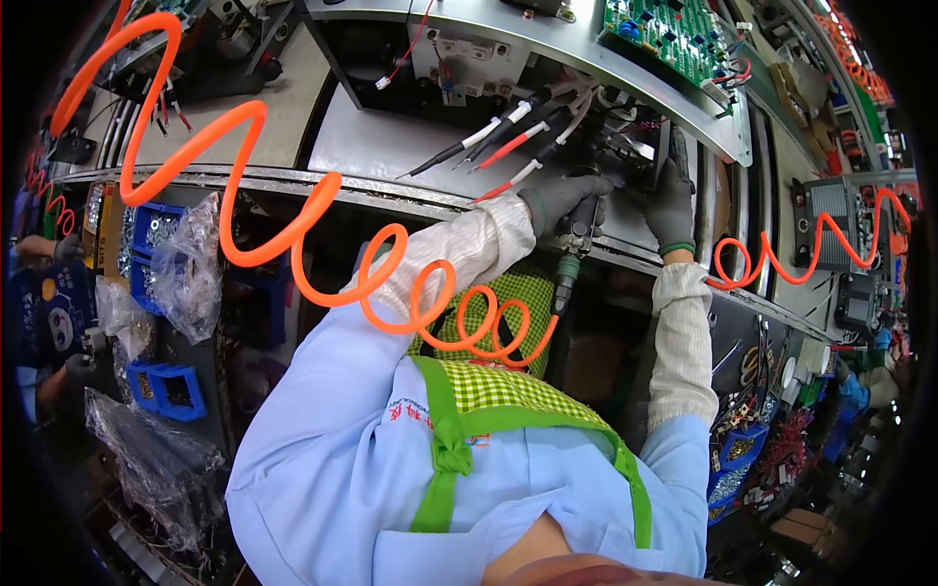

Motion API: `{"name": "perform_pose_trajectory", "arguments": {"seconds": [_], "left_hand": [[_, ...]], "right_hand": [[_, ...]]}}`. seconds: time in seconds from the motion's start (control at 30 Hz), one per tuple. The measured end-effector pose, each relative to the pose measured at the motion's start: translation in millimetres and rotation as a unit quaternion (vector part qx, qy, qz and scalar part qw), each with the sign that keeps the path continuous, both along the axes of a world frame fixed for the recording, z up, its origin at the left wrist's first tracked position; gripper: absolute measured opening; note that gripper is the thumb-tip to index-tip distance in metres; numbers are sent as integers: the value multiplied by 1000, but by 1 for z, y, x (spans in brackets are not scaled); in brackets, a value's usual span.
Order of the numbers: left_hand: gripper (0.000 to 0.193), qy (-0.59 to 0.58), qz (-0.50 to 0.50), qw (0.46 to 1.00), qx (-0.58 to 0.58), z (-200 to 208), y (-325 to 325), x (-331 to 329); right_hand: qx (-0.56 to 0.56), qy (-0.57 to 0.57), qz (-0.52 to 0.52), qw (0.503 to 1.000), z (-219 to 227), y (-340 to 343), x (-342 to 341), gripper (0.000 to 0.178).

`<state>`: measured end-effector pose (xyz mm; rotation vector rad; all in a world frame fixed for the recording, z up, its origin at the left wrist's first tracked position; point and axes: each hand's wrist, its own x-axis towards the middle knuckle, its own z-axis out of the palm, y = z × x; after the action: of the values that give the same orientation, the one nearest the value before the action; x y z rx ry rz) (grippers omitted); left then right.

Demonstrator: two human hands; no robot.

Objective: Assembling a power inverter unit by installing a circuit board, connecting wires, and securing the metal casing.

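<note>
My left hand (pixel 564 202), in a grey glove, is closed around a metal air-powered driver (pixel 582 227). The driver's green hose fitting (pixel 568 266) joins a coiled orange air hose (pixel 332 205). My right hand (pixel 670 213), also gloved, holds the edge of a black part (pixel 678 146), its thumb apart from the upright fingers. Both hands are at the near side of a metal equipment chassis (pixel 528 34). Thick black, white and red cables (pixel 515 141) stick out of it beside my left hand. The driver's tip is hidden inside the unit.
A green circuit board (pixel 674 34) sits on the chassis top. Blue parts bins (pixel 164 391) and clear plastic bags (pixel 186 273) lie at left. More blue bins (pixel 738 447) stand at right, near a finned grey unit (pixel 831 225). Another person's hand (pixel 78 366) shows at far left.
</note>
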<state>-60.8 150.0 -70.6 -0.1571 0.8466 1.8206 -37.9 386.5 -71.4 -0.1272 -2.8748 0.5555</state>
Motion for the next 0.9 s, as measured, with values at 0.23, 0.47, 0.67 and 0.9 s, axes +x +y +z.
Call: {"name": "perform_pose_trajectory", "arguments": {"seconds": [0.23, 0.47, 0.67, 0.9], "left_hand": [[21, 20, -3, 1000, 13, -18, 3, -4], [22, 36, 17, 999, -4, -15, 4, -5], [27, 51, -24, 998, 2, -14, 2, -2], [25, 114, -46, 992, -11, 34, -125, 20]], "right_hand": [[-11, 27, 8, 1000, 8, -11, 5, 60], [7, 20, 1, 1000, 13, -18, 5, 58], [-37, 6, 13, 999, 10, -10, 7, 56], [28, -25, -43, 998, 6, -8, 8, 56]]}}
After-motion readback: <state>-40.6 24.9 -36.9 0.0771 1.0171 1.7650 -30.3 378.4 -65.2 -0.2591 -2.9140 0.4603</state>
